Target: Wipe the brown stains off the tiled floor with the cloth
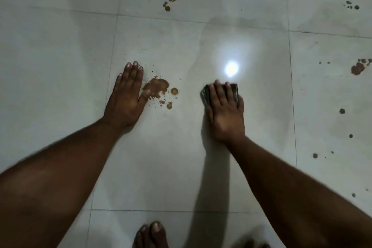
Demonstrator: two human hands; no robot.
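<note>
The right hand (226, 110) presses flat, fingers straight, on the dark folded cloth (219, 94), which lies well right of the big brown stain (156, 87). The left hand (126, 94) rests open on the tiled floor (60, 66), its thumb touching that stain. The thumb could smear it, and a soiled cloth may merely spread brown film.

Dim overall. Bright glare spot (231, 69) on the glossy floor (181, 157) right of centre; long arm shadow toward near edge. Soft focus, near-edge toes (151, 235) blurred.
</note>
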